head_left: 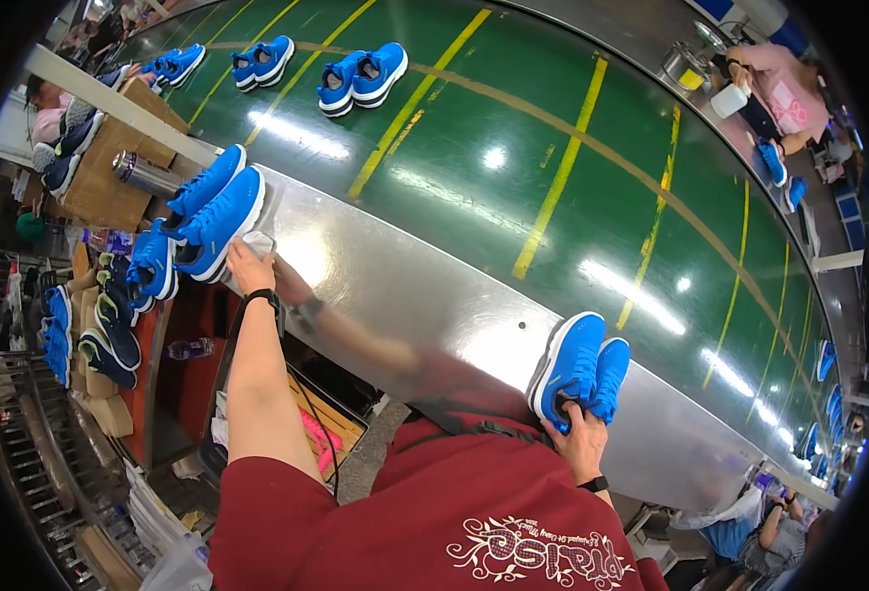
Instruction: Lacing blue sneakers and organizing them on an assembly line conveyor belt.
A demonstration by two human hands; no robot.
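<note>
At the left end of the metal ledge, my left hand [249,264] is closed round a small white cloth [258,242]. Right beside it stands a pair of blue sneakers [220,223] with white soles. My right hand [580,443] grips a second pair of blue sneakers [576,360] by the heel openings, fingers partly inside. Those two shoes sit close together over the ledge, toes pointing away from me. The fingertips inside them are hidden.
Beyond the metal ledge [405,281] runs a green conveyor belt [474,167] with yellow stripes, carrying more blue pairs [363,79]. Left stand a cardboard box [124,182], a metal cylinder [145,173] and a shoe rack [31,433]. A co-worker in pink [779,89] is across the belt.
</note>
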